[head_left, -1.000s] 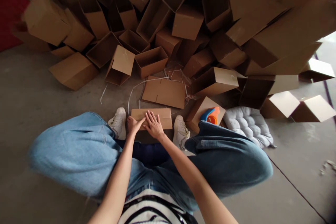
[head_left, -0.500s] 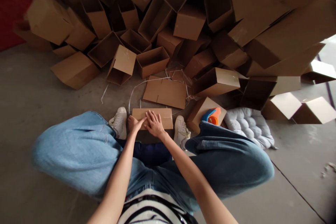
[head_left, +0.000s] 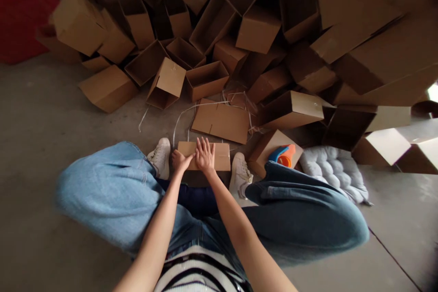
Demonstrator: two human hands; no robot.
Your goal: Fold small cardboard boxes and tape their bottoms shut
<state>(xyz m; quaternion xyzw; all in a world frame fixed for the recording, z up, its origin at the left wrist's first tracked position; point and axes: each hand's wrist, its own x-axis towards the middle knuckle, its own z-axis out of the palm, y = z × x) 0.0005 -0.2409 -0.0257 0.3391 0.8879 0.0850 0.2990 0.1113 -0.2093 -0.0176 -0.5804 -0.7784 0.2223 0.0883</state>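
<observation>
A closed cardboard box [head_left: 222, 156] sits on the floor between my shoes, its long side across in front of me. My right hand [head_left: 205, 157] lies flat on the middle of its top, fingers stretched forward. At the box's left end, my left hand [head_left: 181, 161] holds the edge, fingers bent over the side and thumb pointing toward my right hand. Just beyond lies a flattened cardboard box [head_left: 221, 121]. An orange and blue tape dispenser [head_left: 284, 155] rests on another cardboard box [head_left: 258, 153] by my right knee.
A large heap of cardboard boxes [head_left: 258, 32], many open, fills the floor ahead. Loose white strapping [head_left: 185, 112] curls around the flattened box. A grey tufted cushion [head_left: 333, 171] lies to the right, and a red object [head_left: 25, 18] stands at the far left.
My right hand has turned so that its fingers point more straight ahead, and it has shifted slightly along the box top. The left hand stays at the box's left end. The view has shifted slightly.
</observation>
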